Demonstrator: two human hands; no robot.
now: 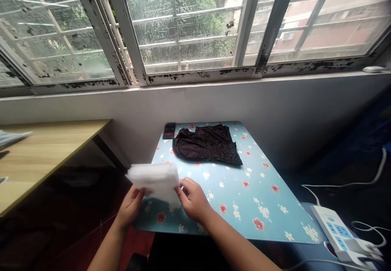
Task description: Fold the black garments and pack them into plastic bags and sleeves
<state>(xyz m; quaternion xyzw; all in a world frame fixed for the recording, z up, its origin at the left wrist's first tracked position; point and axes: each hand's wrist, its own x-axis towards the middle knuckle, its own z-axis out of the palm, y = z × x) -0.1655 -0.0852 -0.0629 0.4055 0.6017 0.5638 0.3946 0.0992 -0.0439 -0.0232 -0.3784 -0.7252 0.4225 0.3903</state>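
Observation:
My left hand (132, 206) grips the lower left edge of a stack of thin white translucent plastic bags (155, 179), its thumb lying on top. At the right edge of the same stack, my right hand (194, 199) pinches it between thumb and fingers. The stack is held above the near left part of a blue floral table (232, 222), slightly blurred. Beyond it, a dark folded garment (207, 144) lies flat on the tabletop, touched by neither hand.
A small black object (169, 131), partly pixelated, sits at the table's far left corner. To the left stands a wooden desk (55, 148) with papers (12, 137). A white power strip (336, 232) with cords is at the lower right. Windows (189, 30) rise behind the wall.

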